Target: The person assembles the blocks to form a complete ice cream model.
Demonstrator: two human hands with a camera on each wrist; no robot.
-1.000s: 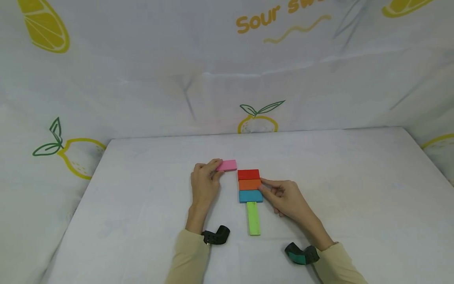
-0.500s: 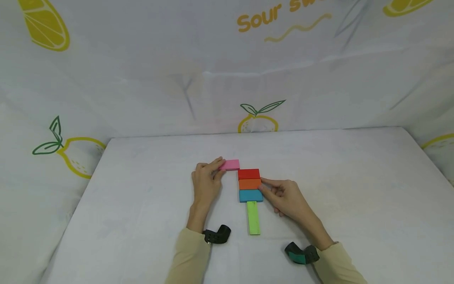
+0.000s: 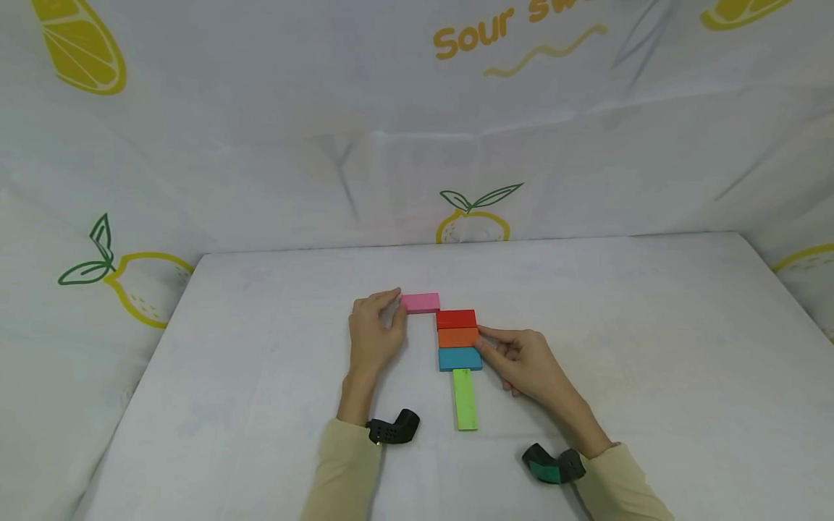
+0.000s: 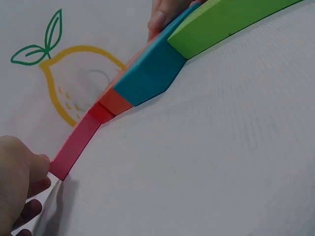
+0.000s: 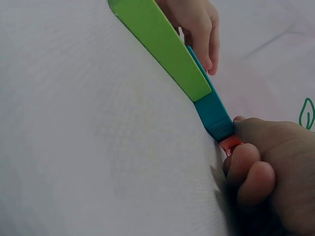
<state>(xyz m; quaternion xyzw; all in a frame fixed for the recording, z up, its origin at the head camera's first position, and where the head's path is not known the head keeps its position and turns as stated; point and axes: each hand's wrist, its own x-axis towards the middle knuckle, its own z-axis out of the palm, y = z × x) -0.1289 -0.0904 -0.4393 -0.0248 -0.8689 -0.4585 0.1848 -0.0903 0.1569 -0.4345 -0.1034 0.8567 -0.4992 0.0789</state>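
Note:
My left hand [image 3: 374, 336] is at the left end of a pink block [image 3: 421, 303]. In the left wrist view, the thumb [image 4: 38, 166] meets that end. My right hand [image 3: 528, 362] holds the right end of an orange block [image 3: 457, 337] between thumb and index finger, its other fingers curled under. A red block [image 3: 455, 318] lies behind the orange one and a blue block [image 3: 460, 359] in front. A light green block [image 3: 465, 401] runs lengthwise toward me from the blue one. The pink block's near right corner is right at the red block's far left corner.
All blocks lie flat on a table under a white cloth [image 3: 260, 347]. A white backdrop [image 3: 260, 145] with printed lemons rises behind the table's far edge. Black wrist devices [image 3: 394, 427] sit inside both sleeves' cuffs.
The pink block has slid right, up to the red block's corner. My left fingers have since drawn back from over it to its left end. The right hand has stayed put.

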